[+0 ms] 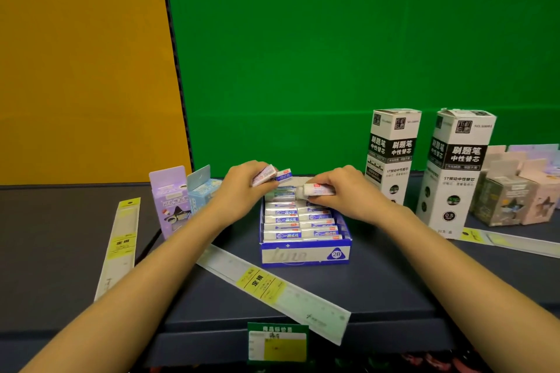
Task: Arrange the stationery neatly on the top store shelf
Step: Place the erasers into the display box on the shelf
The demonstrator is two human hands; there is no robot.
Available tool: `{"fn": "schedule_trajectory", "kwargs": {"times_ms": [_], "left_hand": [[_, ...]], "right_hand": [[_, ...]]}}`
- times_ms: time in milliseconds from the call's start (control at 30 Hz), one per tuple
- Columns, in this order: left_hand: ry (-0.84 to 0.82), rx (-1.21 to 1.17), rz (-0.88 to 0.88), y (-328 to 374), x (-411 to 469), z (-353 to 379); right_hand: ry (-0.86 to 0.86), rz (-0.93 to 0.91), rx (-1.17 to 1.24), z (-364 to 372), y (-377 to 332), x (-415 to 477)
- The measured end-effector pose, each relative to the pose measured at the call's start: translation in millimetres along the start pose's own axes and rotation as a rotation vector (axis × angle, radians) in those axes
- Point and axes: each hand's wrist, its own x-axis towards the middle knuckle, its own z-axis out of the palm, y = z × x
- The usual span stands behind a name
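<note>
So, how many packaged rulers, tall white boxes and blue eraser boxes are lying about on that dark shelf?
Packaged rulers: 3
Tall white boxes: 2
Blue eraser box: 1
Total: 6

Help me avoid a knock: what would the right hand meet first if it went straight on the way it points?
Probably the left hand: the right hand, holding an eraser, points left across the box toward it. Depth is unclear.

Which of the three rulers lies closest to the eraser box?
The middle ruler, slanting just in front of the box, its far end at the left forearm. The left ruler and right ruler lie farther off.
</note>
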Motion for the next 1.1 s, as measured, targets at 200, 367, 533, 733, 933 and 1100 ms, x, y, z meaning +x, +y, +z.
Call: {"fn": "schedule_trajectory", "kwargs": {"times_ms": [200,367,533,733,933,1100], "left_hand": [[0.050,-0.019,0.009,-6,-1,-1],[0.029,0.007,0.013,-8,-2,2],[0.044,0.021,-0.004,-13,-4,2],[0.061,0.021,-0.005,-14,-4,2],[0.044,0.004,0.006,-14,-5,4],[0.020,0.024,0.035,-15,-5,4]], "right_hand": [[-0.049,-0.041,-0.127,2,0,2],[-0.051,-0.082,-0.252,3,-2,4],[0.012,-0.126,-0.387,6,-1,5],[0.068,-0.078,-0.337,5,1,2],[0.030,-0.079,-0.296,6,3,5],[0.088,-0.019,-0.091,9,11,0]]}}
